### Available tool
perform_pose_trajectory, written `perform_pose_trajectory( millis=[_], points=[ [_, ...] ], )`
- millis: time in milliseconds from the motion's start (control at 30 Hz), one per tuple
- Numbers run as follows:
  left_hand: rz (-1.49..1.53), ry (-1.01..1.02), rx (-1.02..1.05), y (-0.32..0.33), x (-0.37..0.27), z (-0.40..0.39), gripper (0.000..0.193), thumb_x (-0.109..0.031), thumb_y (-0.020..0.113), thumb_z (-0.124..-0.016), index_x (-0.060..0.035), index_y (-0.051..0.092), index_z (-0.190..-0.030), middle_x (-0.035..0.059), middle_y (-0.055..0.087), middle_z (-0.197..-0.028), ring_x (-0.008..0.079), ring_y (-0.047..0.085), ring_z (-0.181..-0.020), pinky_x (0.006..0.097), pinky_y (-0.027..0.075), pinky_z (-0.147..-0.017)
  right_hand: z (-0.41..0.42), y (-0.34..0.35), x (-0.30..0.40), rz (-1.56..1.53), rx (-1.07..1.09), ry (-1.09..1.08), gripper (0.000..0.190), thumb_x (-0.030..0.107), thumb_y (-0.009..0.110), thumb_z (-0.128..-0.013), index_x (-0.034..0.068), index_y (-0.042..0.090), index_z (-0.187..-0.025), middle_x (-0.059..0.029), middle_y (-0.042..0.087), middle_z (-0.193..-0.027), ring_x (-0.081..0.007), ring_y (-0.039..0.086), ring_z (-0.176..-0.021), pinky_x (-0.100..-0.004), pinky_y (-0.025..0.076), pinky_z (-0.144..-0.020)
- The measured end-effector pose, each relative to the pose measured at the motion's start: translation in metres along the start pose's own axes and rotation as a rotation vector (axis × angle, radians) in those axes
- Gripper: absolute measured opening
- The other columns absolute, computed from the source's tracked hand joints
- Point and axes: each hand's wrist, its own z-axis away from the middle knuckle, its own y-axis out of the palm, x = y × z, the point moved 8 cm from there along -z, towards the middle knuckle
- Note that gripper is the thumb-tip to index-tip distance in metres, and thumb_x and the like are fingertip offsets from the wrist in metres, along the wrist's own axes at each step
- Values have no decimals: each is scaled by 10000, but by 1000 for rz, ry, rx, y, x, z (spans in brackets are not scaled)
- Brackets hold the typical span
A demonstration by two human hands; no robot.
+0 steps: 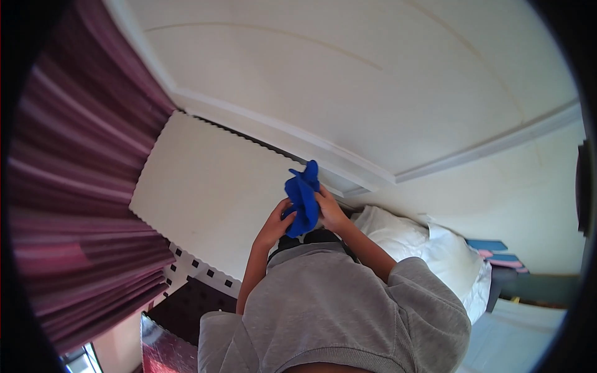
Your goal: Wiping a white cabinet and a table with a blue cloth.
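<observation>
Both of my hands hold a crumpled blue cloth in front of my waist. My left hand grips its lower left edge, thumb on the near side. On the opposite side, my right hand has its fingers at the cloth's right edge, partly behind it. The folded top of the cloth sticks up above both hands. Beneath them, a pale flat surface with a scalloped edge spreads to the left.
Purple curtains hang at the left. White pillows or bedding lie at the right, near blue and pink flat pieces. A pale wall with trim rises ahead. A dark, glossy-sided piece of furniture stands at the lower left.
</observation>
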Motion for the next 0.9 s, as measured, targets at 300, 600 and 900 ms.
perform_pose_trajectory(
  millis=[300,600,900],
  points=[
    [-335,103,591,160,-10,-56,412,-242,508,-965,-81,474,-1343,57,564,-1231,145,527,-1012,306,439,-866,189,-154,159,635,-1095,-1090,331,184,523,-956,-56,488,-1181,-158,592,-1060,-229,553,-992,-364,414,-916],
    [-356,-164,523,215,43,-62,398,-327,436,-989,-94,504,-1304,33,581,-1188,132,533,-1039,294,418,-872,123,-216,195,1040,-1350,-1298,602,71,580,-789,-57,275,-1291,-310,356,-1213,-455,358,-1094,-552,302,-942],
    [-238,-263,325,216,55,-65,402,-352,433,-988,-85,526,-1274,56,591,-1186,154,538,-1070,322,423,-895,22,-271,57,991,-1324,-715,607,157,517,-891,-113,231,-1353,-391,342,-1251,-522,348,-1169,-563,255,-1015]
  ],
)
